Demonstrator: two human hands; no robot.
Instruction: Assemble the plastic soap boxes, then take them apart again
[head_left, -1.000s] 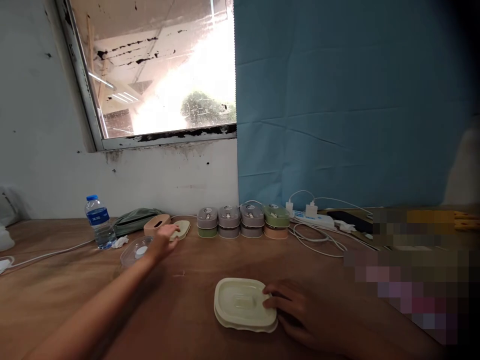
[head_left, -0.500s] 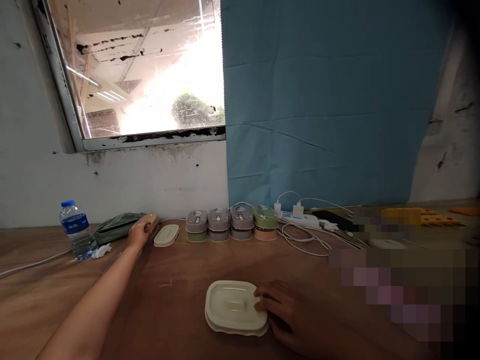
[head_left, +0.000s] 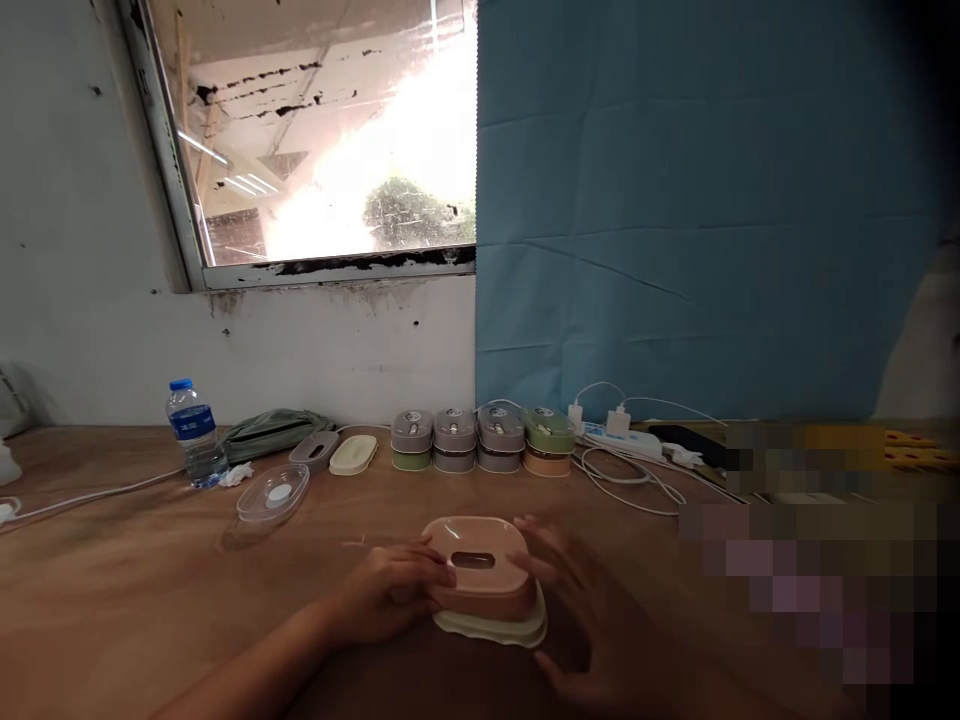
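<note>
A peach plastic cover (head_left: 480, 577) with an oval slot sits at the front middle, over a cream plastic lid (head_left: 501, 630) whose front rim shows beneath it. My left hand (head_left: 390, 590) is closed on the cover's left edge. On the right, my right hand (head_left: 581, 600) has its fingers spread; the upper fingertips reach the cover's right edge, and the thumb is apart from the cream lid. Whether the cover is seated on the lid I cannot tell. Most of the cream lid is hidden under it.
Several two-tier lunch boxes (head_left: 454, 440) stand along the wall. To their left lie a second cream lid (head_left: 353, 455), a grey slotted cover (head_left: 314, 450), a clear lid (head_left: 274, 494), a green pouch (head_left: 274, 433) and a water bottle (head_left: 193, 435). A power strip (head_left: 622, 440) with cables is at right.
My left hand has brought the peach cover from beside the pouch to over the cream lid. The grey cover and clear lid are now visible. My right hand's fingers have spread.
</note>
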